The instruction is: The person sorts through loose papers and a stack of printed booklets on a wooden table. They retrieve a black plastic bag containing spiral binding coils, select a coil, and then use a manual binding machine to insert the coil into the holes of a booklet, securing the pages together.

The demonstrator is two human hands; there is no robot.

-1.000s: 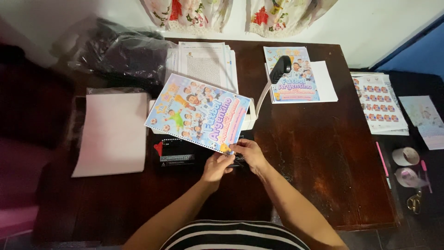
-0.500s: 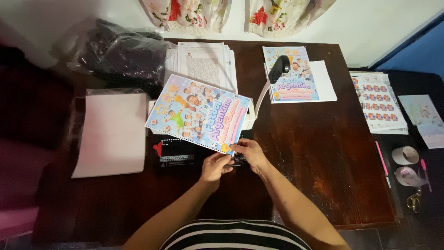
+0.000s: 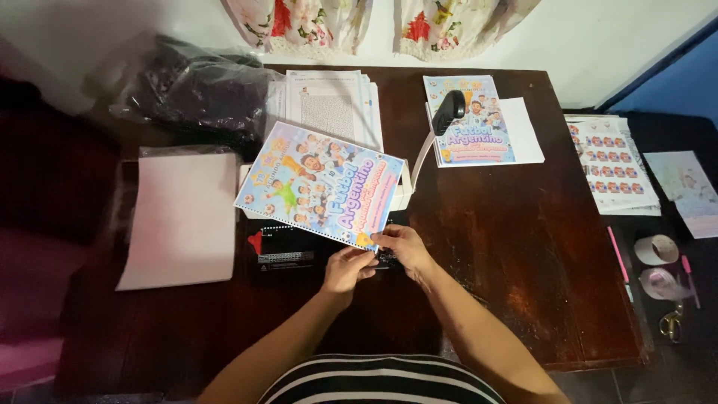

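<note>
— Biggest first: dark table, then binding machine just left of both hands, with its lever up and away to the right.

— And booklet?

— Lies on the machine, just beyond the hands. Long axis tilted, from far-left down to near-right; punched edge with small holes turned toward the hands.

— Which hand nearer?

— Both at the near-right corner. Right hand pinched on that corner, fingers together. Left hand just under it, curled; closed on the edge or only touching, cannot tell.

— Around them?

— Pale sheet far left, second booklet beyond right.
</note>
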